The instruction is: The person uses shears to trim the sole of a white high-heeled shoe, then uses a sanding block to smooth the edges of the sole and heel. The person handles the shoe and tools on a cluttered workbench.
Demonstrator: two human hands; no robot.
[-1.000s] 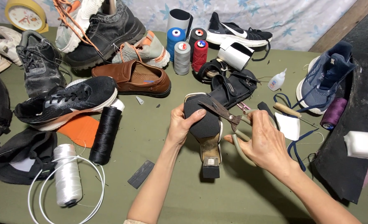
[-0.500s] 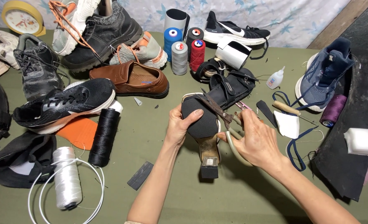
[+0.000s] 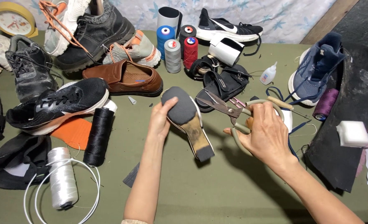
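My left hand (image 3: pixel 160 119) holds a high-heeled shoe (image 3: pixel 187 121) upside down above the table, sole facing up, with a grey rubber patch on the forepart and the block heel pointing toward me. My right hand (image 3: pixel 263 133) grips a pair of large scissors (image 3: pixel 224 108) by their grey loop handles. The blades point left toward the shoe's sole and sit just right of it, slightly apart from it.
Green table (image 3: pixel 217 191) crowded with shoes: black sneaker (image 3: pixel 55 105), brown loafer (image 3: pixel 123 78), black boot (image 3: pixel 93 33), blue sneaker (image 3: pixel 317 68), black sandals (image 3: pixel 221 81). Thread spools (image 3: pixel 176 52), black spool (image 3: pixel 97 135), white spool (image 3: pixel 62 178), glue bottle (image 3: pixel 268 74), black rubber sheet (image 3: pixel 342 137).
The shoe has tilted, its heel swinging toward the right and nearer me. My right hand with the scissors drew back from the sole to the right.
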